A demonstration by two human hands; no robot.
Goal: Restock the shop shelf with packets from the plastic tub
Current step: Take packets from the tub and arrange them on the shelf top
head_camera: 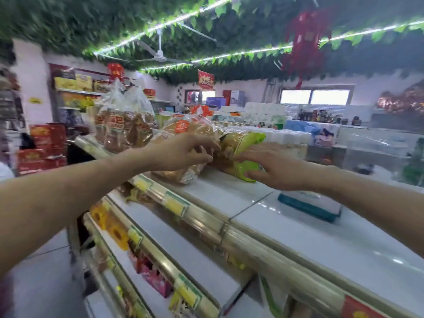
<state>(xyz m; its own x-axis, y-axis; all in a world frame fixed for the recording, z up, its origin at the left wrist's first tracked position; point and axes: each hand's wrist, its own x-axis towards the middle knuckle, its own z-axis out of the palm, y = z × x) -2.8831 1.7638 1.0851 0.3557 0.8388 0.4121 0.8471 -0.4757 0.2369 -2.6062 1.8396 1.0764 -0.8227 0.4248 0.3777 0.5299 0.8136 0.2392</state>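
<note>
1. Currently the green packet (245,143) lies on the top shelf (218,193), with both hands at it.
2. Right hand (275,166): grip holds the packet's near end, fingers spread on top, thumb underneath.
3. Left hand (185,150): fingers curved at the packet's left edge, against a lying bread bag (181,129). Cannot tell whether this grip holds anything.
4. Upright bread bags (121,125) left of the packet: red labels, too blurred to read.
5. Yellow price tags (174,204) on the rail below the packet: print unreadable.

Green leaves (68,24) cover the ceiling, with bright light strips (160,25) running through them. A white fan (160,53) hangs there too, and a red ornament (305,40) (it looks blurry) hangs to its right. Red boxes (46,143) are stacked far left.
</note>
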